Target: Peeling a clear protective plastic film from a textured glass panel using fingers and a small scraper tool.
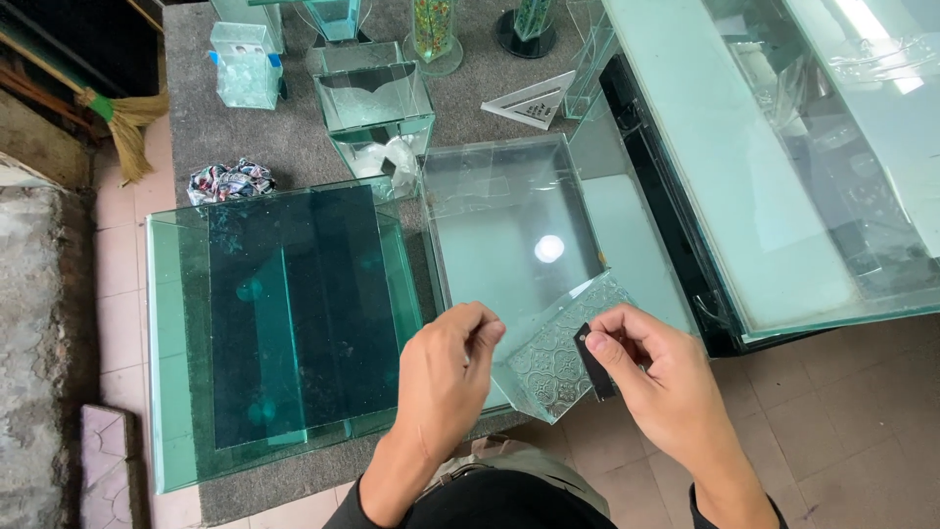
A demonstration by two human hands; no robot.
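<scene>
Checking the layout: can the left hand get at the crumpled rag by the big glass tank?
Probably yes: the left hand is over the tank, and nothing stands between it and the rag.

Black strip [595,364] partly hidden by right hand [661,377], broom [122,118] cut by left edge

Right hand [658,377] pinches a small dark blade [595,364], apparently, beside the patterned glass piece [558,360]; left hand [446,377] is closed nearby.

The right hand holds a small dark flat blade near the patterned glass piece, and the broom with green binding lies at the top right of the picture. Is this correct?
Not quite. In the head view, the broom with green binding lies at the top left, not the top right. The rest holds: the right hand holds a small dark flat blade near the patterned glass piece.
</scene>
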